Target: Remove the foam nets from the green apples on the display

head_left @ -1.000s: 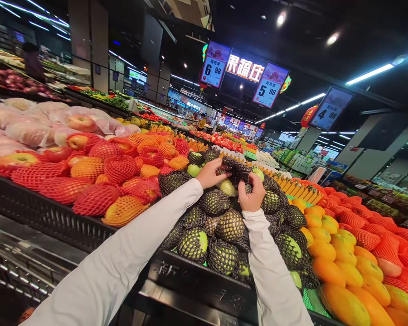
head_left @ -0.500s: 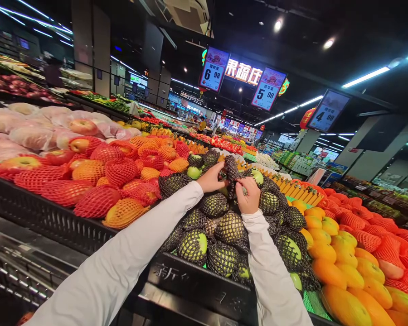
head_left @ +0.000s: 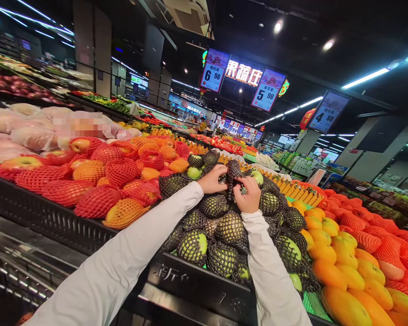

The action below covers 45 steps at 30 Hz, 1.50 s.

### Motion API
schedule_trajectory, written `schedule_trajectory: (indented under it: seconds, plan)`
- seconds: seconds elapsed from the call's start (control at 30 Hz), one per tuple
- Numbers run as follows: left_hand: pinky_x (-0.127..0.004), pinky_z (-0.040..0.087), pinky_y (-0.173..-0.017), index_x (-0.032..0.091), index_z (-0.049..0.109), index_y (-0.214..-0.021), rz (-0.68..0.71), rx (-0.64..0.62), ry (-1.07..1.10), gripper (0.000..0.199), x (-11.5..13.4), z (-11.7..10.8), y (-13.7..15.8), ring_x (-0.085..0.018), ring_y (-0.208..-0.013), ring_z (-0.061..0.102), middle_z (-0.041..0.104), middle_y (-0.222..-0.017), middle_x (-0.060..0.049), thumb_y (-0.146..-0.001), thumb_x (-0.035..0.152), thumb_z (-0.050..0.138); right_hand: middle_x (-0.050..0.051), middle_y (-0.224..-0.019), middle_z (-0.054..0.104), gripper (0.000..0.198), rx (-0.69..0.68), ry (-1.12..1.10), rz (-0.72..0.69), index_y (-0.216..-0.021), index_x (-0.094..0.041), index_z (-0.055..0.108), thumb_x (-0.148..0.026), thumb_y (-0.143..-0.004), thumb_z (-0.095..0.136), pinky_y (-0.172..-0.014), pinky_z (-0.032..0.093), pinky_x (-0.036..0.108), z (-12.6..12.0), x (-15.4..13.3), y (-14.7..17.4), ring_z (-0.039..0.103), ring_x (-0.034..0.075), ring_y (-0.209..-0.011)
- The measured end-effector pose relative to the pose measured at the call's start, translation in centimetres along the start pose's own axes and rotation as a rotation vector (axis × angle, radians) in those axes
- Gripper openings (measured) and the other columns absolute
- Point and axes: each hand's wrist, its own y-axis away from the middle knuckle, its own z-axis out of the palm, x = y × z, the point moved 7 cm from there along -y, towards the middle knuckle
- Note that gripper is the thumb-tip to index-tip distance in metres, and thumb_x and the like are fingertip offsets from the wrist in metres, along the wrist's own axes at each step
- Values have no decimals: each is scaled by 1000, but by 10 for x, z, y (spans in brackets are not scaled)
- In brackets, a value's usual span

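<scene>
A black foam fruit net (head_left: 234,175) stands bunched and narrow above the pile of green apples (head_left: 229,227). From its left side, my left hand (head_left: 212,180) grips it with curled thumb and fingers. My right hand (head_left: 247,195) holds the other side, its thumb and forefinger at the mesh. Whether anything is inside this net cannot be made out. Black nets like it wrap most of the green apples around and below my hands. A green apple (head_left: 257,177) with bare skin showing lies just behind my right hand.
Apples in red and orange nets (head_left: 122,170) fill a black crate (head_left: 51,213) on the left. Oranges (head_left: 340,258) and fruit in red nets (head_left: 367,222) lie to the right. The black display edge (head_left: 197,283) runs in front, with a metal cart (head_left: 17,267) at lower left.
The net's top has dipped slightly and shifted a little to the right. My right fingers have changed their hold on it, and both hands stay in nearly the same place.
</scene>
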Motion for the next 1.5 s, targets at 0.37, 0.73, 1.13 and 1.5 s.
schedule_trajectory:
  seconds: [0.37,0.73,1.13,1.5]
  plan:
    - [-39,46,-91,18,61,-111,-32,-17,42,41,-7,2,-1,-24,-97,56,62,-98,-7,-73,28,73,8,-94,59,26,-52,100,160,-96,-17,64,-16,-86,39,-75,44,31,4,18,5,55,20,-85]
    - [-42,40,-102,19,59,-79,43,-8,13,14,2,-2,-1,-24,-105,59,66,-104,-8,-74,25,70,8,-89,59,23,-54,138,282,-86,-18,63,-32,-88,46,-75,44,32,6,29,10,53,21,-82]
    - [-41,44,-99,17,71,-91,-57,46,280,24,0,-8,-2,-23,-102,63,71,-102,-9,-73,34,73,14,-102,60,26,-99,137,334,-89,-14,68,-16,-78,44,-88,48,39,11,39,15,57,27,-95]
    - [-18,32,-49,18,63,-97,-399,-117,836,59,-5,12,5,-5,-53,47,62,-72,2,-53,49,88,19,-126,48,31,163,123,338,-91,-13,66,-42,-84,60,-101,45,45,-17,20,8,51,28,-115]
